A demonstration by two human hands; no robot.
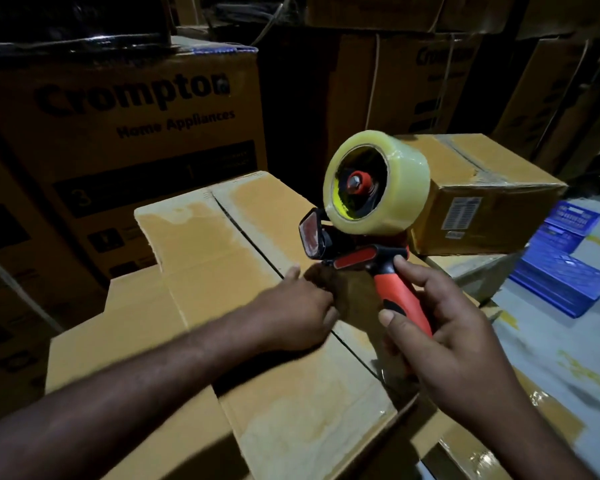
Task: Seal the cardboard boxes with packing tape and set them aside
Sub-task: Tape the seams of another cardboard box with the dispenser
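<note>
A large cardboard box (201,258) lies in front of me with its top flaps closed and a dark seam running down the middle. My right hand (454,344) grips the red and black handle of a tape dispenser (368,216), held upright above the box, with a roll of clear tape on it. My left hand (298,313) reaches over the box to just below the dispenser's front end, fingers blurred near the seam. Whether it pinches the tape end I cannot tell.
A smaller taped box (492,195) sits behind the dispenser on the right. Tall printed cartons (129,126) stand stacked at the left and back. Blue plastic crates (565,268) lie on the floor at the right.
</note>
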